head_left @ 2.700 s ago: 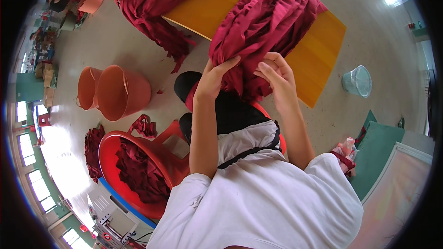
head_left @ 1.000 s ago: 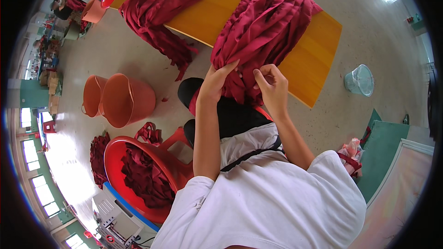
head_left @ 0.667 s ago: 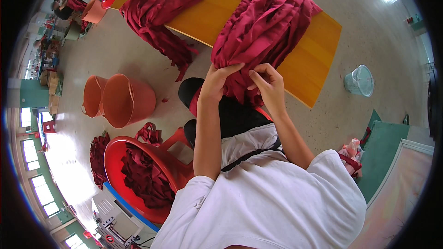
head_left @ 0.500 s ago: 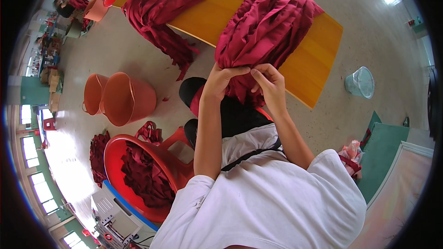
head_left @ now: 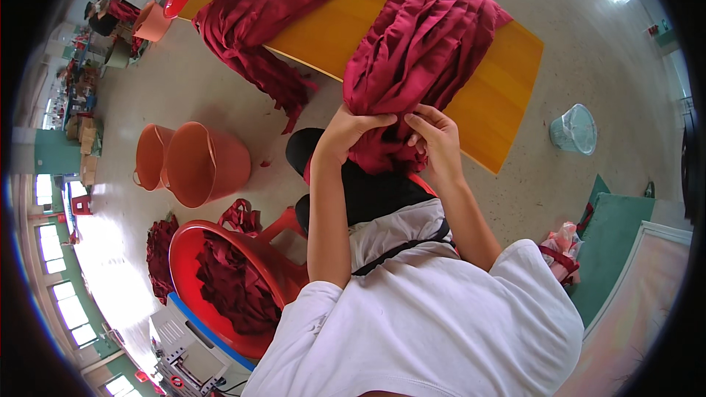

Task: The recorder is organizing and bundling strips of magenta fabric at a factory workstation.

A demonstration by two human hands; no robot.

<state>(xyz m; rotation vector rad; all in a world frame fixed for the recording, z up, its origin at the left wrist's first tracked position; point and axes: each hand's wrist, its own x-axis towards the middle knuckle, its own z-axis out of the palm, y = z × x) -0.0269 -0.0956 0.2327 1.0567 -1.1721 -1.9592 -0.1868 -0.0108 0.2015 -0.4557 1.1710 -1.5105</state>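
Observation:
A thick bundle of dark red fabric strips (head_left: 426,37) drapes over the yellow wooden table (head_left: 507,95) and hangs off its near edge toward my lap. My left hand (head_left: 348,132) is wrapped round the left side of the gathered strips, its thumb lying across the front. Close beside it, my right hand (head_left: 435,132) has its fingers curled and pinched at the right side of the bundle; what lies between the fingertips is too small to make out. Below both hands the loose strip ends (head_left: 386,154) fall over my dark trousers.
A second heap of red strips (head_left: 272,0) lies on the table's left part, its tail hanging down. Two orange tubs (head_left: 206,165) stand on the floor at left. Nearer is a red chair (head_left: 184,268) loaded with red fabric. A clear-lined bin (head_left: 573,131) stands at right.
My right hand has shifted slightly right and down, opening a small gap from the left thumb. The left hand keeps its grip while the gathered fabric sags a little lower.

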